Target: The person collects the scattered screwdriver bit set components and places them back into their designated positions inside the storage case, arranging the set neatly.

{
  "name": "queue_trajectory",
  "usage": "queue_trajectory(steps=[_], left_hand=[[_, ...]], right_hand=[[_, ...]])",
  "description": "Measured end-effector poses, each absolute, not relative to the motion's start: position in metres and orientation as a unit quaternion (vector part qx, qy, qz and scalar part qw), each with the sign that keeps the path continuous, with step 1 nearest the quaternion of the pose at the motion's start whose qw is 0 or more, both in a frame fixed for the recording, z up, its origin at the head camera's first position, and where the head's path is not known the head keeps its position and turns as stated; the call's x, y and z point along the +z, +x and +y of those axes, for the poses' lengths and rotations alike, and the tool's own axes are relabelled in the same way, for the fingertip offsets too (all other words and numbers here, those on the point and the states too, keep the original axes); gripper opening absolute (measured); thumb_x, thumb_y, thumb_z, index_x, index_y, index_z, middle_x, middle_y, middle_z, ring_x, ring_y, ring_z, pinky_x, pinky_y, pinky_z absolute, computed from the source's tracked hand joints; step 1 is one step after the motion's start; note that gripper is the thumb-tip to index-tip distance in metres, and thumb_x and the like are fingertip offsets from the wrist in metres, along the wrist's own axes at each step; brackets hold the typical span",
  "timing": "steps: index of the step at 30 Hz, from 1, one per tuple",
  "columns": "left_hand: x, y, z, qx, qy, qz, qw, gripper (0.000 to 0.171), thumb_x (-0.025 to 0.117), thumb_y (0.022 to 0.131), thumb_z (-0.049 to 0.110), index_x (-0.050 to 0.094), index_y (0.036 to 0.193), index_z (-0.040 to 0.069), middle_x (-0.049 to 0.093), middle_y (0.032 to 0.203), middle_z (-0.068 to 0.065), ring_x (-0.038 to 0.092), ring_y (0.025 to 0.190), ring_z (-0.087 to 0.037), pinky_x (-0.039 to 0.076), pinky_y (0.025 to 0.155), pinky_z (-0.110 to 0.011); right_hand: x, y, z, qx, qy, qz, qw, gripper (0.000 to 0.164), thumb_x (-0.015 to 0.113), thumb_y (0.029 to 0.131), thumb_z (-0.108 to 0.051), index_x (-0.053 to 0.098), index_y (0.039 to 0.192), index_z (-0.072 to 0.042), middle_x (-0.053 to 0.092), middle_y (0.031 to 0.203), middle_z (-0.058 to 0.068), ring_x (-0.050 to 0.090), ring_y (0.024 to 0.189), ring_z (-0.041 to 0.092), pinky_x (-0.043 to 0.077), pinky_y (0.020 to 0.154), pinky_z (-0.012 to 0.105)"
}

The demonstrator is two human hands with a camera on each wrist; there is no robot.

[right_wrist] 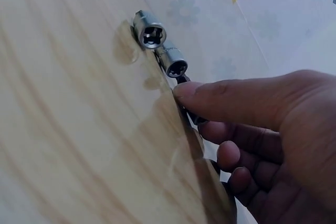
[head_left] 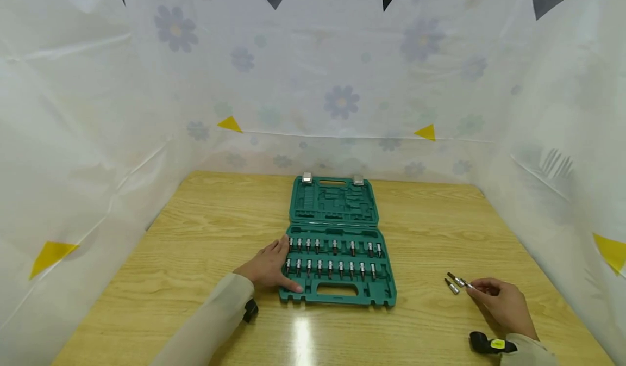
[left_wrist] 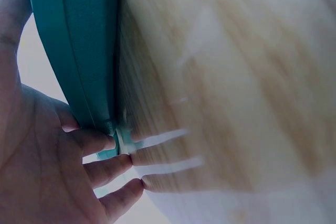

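A green plastic tool case (head_left: 337, 299) lies opened flat on the table, with two rows of silver bit sockets (head_left: 330, 268) in its near half. My left hand (head_left: 266, 264) rests against the case's left side with fingers extended, its thumb over the front left corner. The left wrist view shows the fingertips reaching the tabletop beside the case wall. Off to the right, my right hand (head_left: 504, 305) pinches a small bit socket (head_left: 468, 284) between thumb and index finger, close over the table. Two more bit sockets lie just beyond it, one silver socket (right_wrist: 149, 31) behind another (right_wrist: 173, 62).
The case's lid (head_left: 334, 200) lies folded back, its moulded recesses bare and two metallic latches (head_left: 307, 178) on the far edge. The wooden table (head_left: 220, 208) is enclosed by pale flower-patterned sheeting (head_left: 293, 83) at the back and both sides.
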State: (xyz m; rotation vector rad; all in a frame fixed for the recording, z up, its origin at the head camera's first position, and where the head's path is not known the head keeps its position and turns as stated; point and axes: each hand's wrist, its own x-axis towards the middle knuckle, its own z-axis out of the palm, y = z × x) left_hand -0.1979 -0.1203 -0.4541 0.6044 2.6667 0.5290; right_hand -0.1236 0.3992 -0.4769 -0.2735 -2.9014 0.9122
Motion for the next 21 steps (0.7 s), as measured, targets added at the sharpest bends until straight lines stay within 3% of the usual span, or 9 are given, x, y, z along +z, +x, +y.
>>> queue_trajectory(steps=[5, 10, 15, 21], left_hand=[[-0.453, -0.1978, -0.12, 0.188, 0.215, 0.942, 0.177, 0.13, 0.072, 0.07, 0.069, 0.001, 0.154, -0.001, 0.002, 0.16, -0.017, 0.01, 0.145, -0.038, 0.016, 0.114, -0.054], [-0.4518, -0.1974, -0.1203, 0.184, 0.216, 0.942, 0.178, 0.13, 0.072, 0.07, 0.069, 0.001, 0.154, -0.001, 0.003, 0.16, -0.017, 0.011, 0.145, -0.038, 0.016, 0.114, -0.054], [-0.4524, -0.1982, -0.1199, 0.184, 0.215, 0.942, 0.179, 0.13, 0.072, 0.07, 0.069, 0.001, 0.154, -0.001, 0.002, 0.16, -0.016, 0.011, 0.145, -0.038, 0.017, 0.114, -0.055], [-0.4544, -0.1983, -0.1193, 0.184, 0.213, 0.943, 0.18, 0.13, 0.072, 0.07, 0.068, 0.001, 0.154, -0.001, 0.002, 0.16, -0.016, 0.01, 0.145, -0.038, 0.017, 0.114, -0.055]], right_hand=[[-0.4757, -0.1235, 0.4008, 0.296, -0.095, -0.95, 0.029, 0.051, 0.069, 0.088, -0.043, 0.069, 0.105, 0.005, 0.069, 0.091, 0.01, 0.06, 0.076, 0.016, 0.05, 0.069, 0.04], [-0.4746, -0.1234, 0.4014, 0.297, -0.099, -0.95, 0.019, 0.055, 0.067, 0.089, -0.045, 0.068, 0.106, 0.007, 0.068, 0.096, 0.017, 0.062, 0.087, 0.031, 0.049, 0.075, 0.05], [-0.4741, -0.1219, 0.4008, 0.303, -0.099, -0.947, 0.023, 0.056, 0.065, 0.091, -0.045, 0.067, 0.11, 0.007, 0.067, 0.102, 0.023, 0.06, 0.096, 0.042, 0.048, 0.078, 0.052], [-0.4757, -0.1204, 0.4012, 0.296, -0.098, -0.95, 0.03, 0.052, 0.064, 0.092, -0.042, 0.067, 0.11, 0.006, 0.067, 0.101, 0.023, 0.061, 0.093, 0.039, 0.048, 0.076, 0.051]])
